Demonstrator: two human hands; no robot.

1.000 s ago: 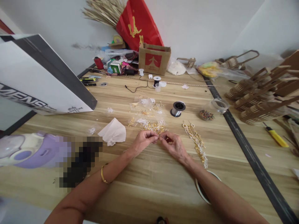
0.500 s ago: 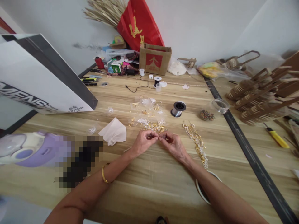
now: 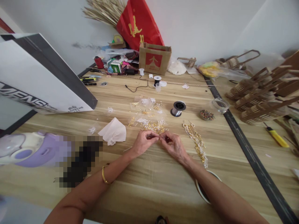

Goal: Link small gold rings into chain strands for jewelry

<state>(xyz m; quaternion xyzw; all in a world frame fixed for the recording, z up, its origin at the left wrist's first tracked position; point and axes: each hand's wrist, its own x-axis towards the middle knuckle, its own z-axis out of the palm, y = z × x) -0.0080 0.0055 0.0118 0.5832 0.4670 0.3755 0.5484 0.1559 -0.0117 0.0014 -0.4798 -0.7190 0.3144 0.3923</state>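
In the middle of the table, my left hand [image 3: 145, 142] and my right hand [image 3: 172, 143] meet at the fingertips. Both are closed in a pinch, and whatever lies between them is too small to make out. Right behind my fingers is a pile of gold and silver beads [image 3: 153, 127]. Small clear bags of findings [image 3: 144, 102] lie beyond the pile. Strings of gold and silver chain [image 3: 197, 143] are laid out to the right of my right hand. A short piece of chain [image 3: 127, 149] lies left of my left wrist.
A spool of wire [image 3: 178, 109] stands behind my right hand, with a jar of dark beads [image 3: 207, 115] lying further right. A crumpled tissue [image 3: 113, 132] is on the left. A round white-rimmed dish [image 3: 200, 189] sits partly under my right forearm. Woven baskets [image 3: 254, 96] crowd the right side.
Both hands stay pinched together at almost the same place, with only a very slight shift at the fingertips. Nothing else on the table has moved.
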